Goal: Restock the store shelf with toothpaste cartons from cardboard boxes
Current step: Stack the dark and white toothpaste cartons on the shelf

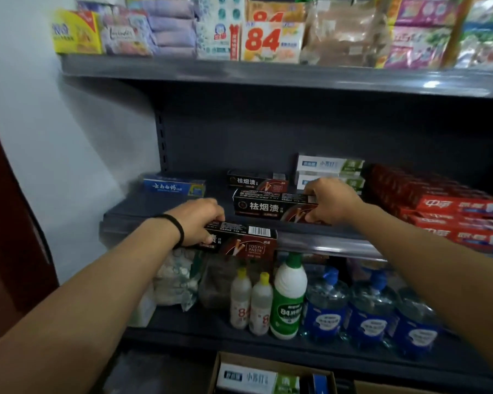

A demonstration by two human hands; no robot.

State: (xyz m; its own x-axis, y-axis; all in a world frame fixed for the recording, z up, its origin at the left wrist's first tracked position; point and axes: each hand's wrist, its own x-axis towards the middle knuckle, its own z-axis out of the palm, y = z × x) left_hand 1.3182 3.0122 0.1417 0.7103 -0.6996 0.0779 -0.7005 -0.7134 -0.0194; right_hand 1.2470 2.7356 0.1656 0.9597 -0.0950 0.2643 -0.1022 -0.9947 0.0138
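right hand (332,199) pinches black carton (271,207) on shelf (325,243) | left hand (199,220) grips second carton (239,241) at shelf's front edge | likely light, stiff, crushable: hold the ends

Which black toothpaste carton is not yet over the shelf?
The black carton gripped by the left hand, before the shelf edge; the right hand sets another on it.

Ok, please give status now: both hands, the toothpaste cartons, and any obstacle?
Left hand grips black carton at shelf edge. Right hand grips second black carton on shelf. No obstacle seen.
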